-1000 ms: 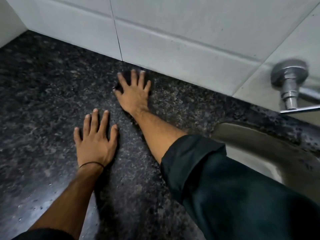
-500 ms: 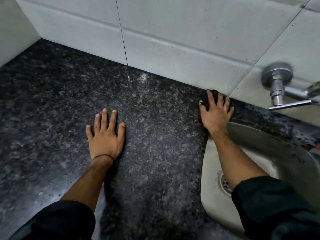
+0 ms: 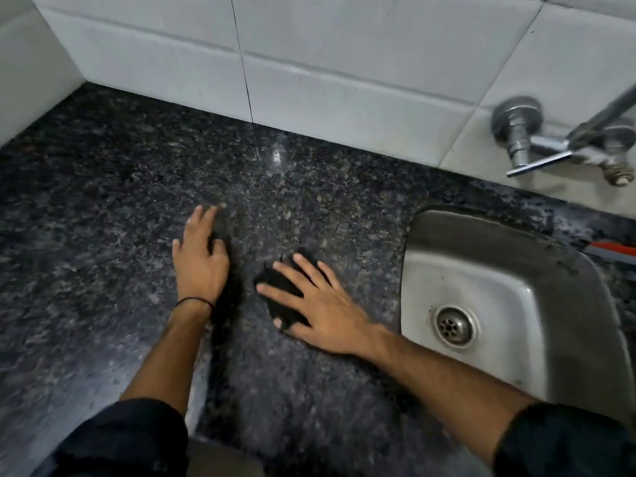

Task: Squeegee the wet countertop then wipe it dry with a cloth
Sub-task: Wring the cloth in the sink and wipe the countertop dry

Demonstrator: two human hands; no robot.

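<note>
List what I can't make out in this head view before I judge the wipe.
- Black cloth: mostly covered by the right hand; extent unclear.
- Red-orange object: cut off at right edge.
- Faucet: spout leaves frame.
- Granite countertop: wetness unreadable; speckle and glare.
- Left hand: fingertips blurred.

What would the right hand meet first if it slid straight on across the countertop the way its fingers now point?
The right hand, flat on the black cloth, points up-left toward the left hand. It would probably meet that hand's thumb side first; both rest on the granite countertop.
</note>
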